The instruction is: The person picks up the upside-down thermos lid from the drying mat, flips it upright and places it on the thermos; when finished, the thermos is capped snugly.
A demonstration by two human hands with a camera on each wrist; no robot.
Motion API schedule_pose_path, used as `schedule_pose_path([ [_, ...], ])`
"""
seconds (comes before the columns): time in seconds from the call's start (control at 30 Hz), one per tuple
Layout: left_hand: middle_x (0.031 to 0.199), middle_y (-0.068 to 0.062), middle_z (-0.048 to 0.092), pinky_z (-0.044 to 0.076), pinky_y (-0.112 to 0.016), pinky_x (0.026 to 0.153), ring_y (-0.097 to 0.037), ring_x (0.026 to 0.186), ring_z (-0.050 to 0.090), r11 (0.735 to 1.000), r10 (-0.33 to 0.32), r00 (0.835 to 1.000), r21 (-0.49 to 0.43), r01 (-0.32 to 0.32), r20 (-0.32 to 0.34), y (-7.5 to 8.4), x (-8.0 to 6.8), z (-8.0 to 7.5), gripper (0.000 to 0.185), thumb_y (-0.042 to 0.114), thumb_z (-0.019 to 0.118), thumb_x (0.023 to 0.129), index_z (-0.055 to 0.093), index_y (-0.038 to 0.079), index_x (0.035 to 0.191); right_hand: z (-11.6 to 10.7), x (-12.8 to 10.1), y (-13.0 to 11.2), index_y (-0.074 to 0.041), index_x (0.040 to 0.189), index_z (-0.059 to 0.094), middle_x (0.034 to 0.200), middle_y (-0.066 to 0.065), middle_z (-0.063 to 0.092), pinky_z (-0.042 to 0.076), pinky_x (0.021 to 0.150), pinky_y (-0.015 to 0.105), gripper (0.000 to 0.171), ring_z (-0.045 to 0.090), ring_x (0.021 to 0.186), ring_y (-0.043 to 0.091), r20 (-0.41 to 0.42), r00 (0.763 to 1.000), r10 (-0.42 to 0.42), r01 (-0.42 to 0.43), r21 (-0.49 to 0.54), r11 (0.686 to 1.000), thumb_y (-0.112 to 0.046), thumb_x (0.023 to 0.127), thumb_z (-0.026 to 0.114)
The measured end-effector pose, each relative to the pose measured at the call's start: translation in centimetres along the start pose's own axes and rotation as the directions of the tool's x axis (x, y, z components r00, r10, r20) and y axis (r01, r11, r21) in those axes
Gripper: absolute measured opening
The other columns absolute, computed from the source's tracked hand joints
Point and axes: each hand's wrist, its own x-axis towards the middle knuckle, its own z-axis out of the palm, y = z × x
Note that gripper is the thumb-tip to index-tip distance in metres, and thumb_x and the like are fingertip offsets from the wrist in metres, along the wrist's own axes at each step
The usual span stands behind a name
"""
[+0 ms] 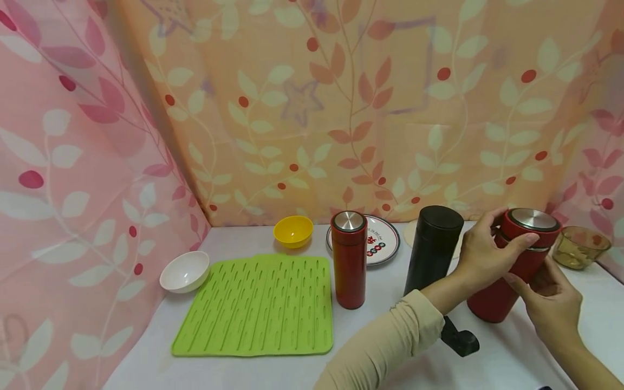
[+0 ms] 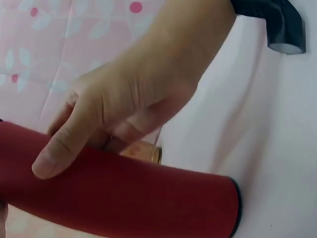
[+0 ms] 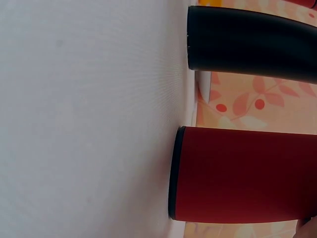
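Observation:
A wide red thermos [image 1: 494, 298] with a silver-topped lid [image 1: 535, 219] stands at the right, its dark base [image 3: 176, 173] right at the white tabletop. My left hand [image 1: 489, 249] grips it near the top, the thumb across the front just under the lid. Lower down, my right hand [image 1: 551, 300] holds the body from the right side. In the left wrist view, the right thumb [image 2: 54, 158] lies along the red wall; its other fingers are partly hidden behind the thermos. Left of the hands stands a black thermos [image 1: 434, 244], its lower part behind the left forearm.
A slimmer red thermos [image 1: 350, 271] stands mid-table before a printed plate [image 1: 387, 238]. Farther left are a green ridged mat [image 1: 258, 309], a yellow bowl [image 1: 292, 232] and a white bowl [image 1: 185, 272]. An amber glass bowl [image 1: 582, 246] sits behind the right hand. Patterned cloth [image 1: 273, 108] encloses the table.

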Motion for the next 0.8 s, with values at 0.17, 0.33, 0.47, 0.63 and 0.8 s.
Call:
schedule_pose_path([
  [0.17, 0.114, 0.016, 0.044, 0.039, -0.002, 0.072, 0.011, 0.097, 0.043, 0.994, -0.063, 0.994, 0.081, 0.071, -0.092, 0.7, 0.0, 0.9, 0.07, 0.039, 0.081, 0.066, 0.045, 0.025, 0.124, -0.3, -0.2, 0.1, -0.004, 0.136, 0.044, 0.104, -0.013, 0.064, 0.045, 0.075, 0.004, 0.069, 0.061, 0.092, -0.005, 0.01, 1.0, -0.011, 0.012, -0.112, 0.994, 0.021, 0.074, 0.061],
  [0.33, 0.111, 0.013, 0.044, 0.037, 0.0, 0.073, 0.01, 0.096, 0.042, 0.992, -0.041, 0.992, 0.118, 0.055, -0.116, 0.8, 0.2, 1.0, 0.069, 0.04, 0.082, 0.064, 0.048, 0.023, 0.122, -0.2, 0.1, 0.0, -0.004, 0.133, 0.047, 0.101, -0.012, 0.065, 0.046, 0.074, 0.003, 0.067, 0.061, 0.09, -0.003, -0.025, 1.0, -0.005, 0.0, -0.182, 0.983, 0.022, 0.073, 0.061],
  [0.47, 0.122, 0.012, 0.052, 0.038, -0.001, 0.081, 0.009, 0.107, 0.047, 1.0, 0.012, 1.0, 0.025, -0.011, -0.025, 0.2, 0.2, 0.2, 0.066, 0.03, 0.075, 0.076, 0.04, 0.018, 0.132, -0.2, 0.3, -0.1, -0.004, 0.134, 0.046, 0.103, -0.01, 0.064, 0.046, 0.074, 0.004, 0.068, 0.061, 0.091, -0.002, -0.005, 1.0, -0.016, 0.015, -0.132, 0.991, 0.021, 0.073, 0.062],
  [0.63, 0.126, 0.013, 0.048, 0.04, -0.003, 0.081, 0.008, 0.11, 0.046, 1.0, 0.006, 1.0, -0.008, -0.006, 0.02, 0.0, 0.0, 0.0, 0.071, 0.029, 0.074, 0.078, 0.034, 0.02, 0.136, -0.4, 0.2, 0.0, -0.004, 0.137, 0.041, 0.113, -0.012, 0.062, 0.044, 0.078, 0.004, 0.07, 0.059, 0.099, -0.006, 0.062, 0.996, -0.061, 0.067, -0.107, 0.992, 0.02, 0.075, 0.061],
  [0.8, 0.118, 0.012, 0.04, 0.039, -0.002, 0.075, 0.009, 0.101, 0.042, 0.993, -0.043, 0.995, 0.107, 0.052, -0.091, 0.9, 0.0, 0.9, 0.076, 0.039, 0.082, 0.065, 0.041, 0.023, 0.127, -0.2, -0.1, 0.2, -0.003, 0.136, 0.042, 0.11, -0.011, 0.064, 0.045, 0.077, 0.004, 0.068, 0.06, 0.096, -0.005, 0.035, 0.999, -0.042, 0.044, -0.065, 0.997, 0.022, 0.075, 0.059],
])
